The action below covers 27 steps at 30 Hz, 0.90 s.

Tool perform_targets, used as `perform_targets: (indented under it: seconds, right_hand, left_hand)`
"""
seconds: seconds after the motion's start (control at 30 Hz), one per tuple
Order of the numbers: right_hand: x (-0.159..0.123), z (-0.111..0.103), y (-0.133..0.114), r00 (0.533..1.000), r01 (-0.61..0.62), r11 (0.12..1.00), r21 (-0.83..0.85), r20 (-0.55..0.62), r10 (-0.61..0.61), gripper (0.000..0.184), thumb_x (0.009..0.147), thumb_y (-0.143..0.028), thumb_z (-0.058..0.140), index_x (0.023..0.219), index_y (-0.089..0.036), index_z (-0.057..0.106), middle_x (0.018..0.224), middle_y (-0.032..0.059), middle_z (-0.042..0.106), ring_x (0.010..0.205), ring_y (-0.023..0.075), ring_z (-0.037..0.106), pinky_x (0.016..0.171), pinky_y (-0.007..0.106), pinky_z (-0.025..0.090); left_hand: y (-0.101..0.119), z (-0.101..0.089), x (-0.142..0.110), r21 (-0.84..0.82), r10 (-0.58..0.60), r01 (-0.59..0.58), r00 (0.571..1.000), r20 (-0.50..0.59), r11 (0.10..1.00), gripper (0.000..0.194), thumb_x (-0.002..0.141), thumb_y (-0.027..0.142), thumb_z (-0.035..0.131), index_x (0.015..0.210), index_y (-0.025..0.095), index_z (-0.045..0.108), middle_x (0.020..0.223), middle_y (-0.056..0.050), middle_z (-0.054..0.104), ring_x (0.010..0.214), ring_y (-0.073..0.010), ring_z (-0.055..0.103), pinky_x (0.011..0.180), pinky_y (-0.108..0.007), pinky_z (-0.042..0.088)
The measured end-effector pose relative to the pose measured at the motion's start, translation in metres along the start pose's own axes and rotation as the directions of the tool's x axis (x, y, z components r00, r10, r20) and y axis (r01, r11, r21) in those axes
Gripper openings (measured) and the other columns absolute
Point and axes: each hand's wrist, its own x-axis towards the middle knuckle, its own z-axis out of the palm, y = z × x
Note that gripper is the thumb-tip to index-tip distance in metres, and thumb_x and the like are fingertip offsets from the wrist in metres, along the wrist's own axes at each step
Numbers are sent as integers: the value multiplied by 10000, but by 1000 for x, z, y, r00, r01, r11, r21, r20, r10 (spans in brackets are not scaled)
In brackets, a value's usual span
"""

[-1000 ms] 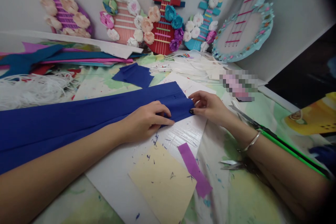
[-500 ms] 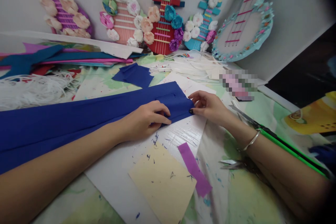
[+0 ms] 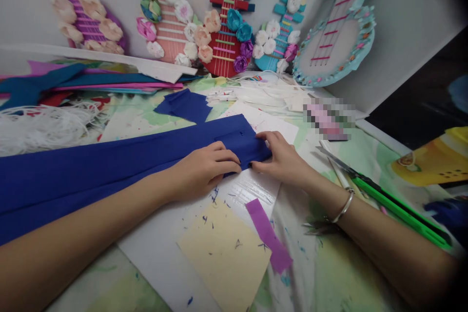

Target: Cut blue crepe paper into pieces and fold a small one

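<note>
Blue cloth lies under both hands on the counter. The left hand rests on the near side of the cloth, a bit back from its right end. Its fingers are bent, with the tips down on the cloth. I cannot tell if they pinch it. The right hand is at the right end of the cloth. Its thumb and pointing finger are spread wide, with the thumb at the near edge and the finger farther up the end.

The cloth is long and goes from left to right. Its right end points right and a little away from the person. A fold line runs along it the long way.

Half a second ago, the right thumb and fingers were closer together at the tip of the cloth. Now that hand has slid left onto the cloth, and its thumb has opened away from the finger. The left hand is in almost the same spot.

A white card is under the right part of the cloth. A yellow card and a purple strip are on the near side of the cloth. Past the cloth is a small blue scrap. A green tool is to its right.
</note>
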Motion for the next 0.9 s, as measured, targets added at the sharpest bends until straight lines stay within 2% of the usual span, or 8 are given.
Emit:
perform_targets:
  seconds: [0.23,0.33,0.43,0.57,0.9]
  right_hand:
    - [-1,4,-7,999,-47,999,-22,-11,47,587,666,-365,633,1208,-205,475,1230,158,472,1149,365,449,971,564,273]
    - [1,5,-5,997,-78,997,9,-20,79,568,650,-326,628,1192,-229,486,1206,137,477,1091,347,480,953,566,283]
    - [5,3,4,995,-99,992,78,-4,100,573,622,-262,631,1179,-243,500,1166,104,496,985,288,519,900,504,366]
    - [13,-4,20,993,-112,975,193,45,105,596,575,-184,657,1153,-235,523,1132,77,530,770,184,527,752,371,455]
    - [19,-21,28,976,-217,914,344,70,206,557,498,-17,532,1015,-213,606,971,53,581,635,136,479,568,274,440]
  left_hand:
    - [4,2,4,98,8,-12,999,37,995,380,869,62,409,1161,200,609,1167,-95,584,961,-229,461,817,-376,459]
    - [2,2,3,66,-4,3,1000,18,998,385,863,53,414,1144,217,620,1162,-81,589,967,-219,465,835,-367,455]
    - [-1,2,2,3,-15,15,1000,5,1000,399,846,32,424,1118,228,640,1157,-68,595,994,-215,474,853,-365,454]
    - [-4,-1,0,-61,-31,30,999,-15,998,366,841,34,446,1045,221,686,1130,-69,612,999,-207,508,862,-360,463]
    - [-7,-7,-3,-87,42,-49,995,-86,995,337,842,50,463,933,240,726,1054,-72,661,940,-185,588,794,-324,498]
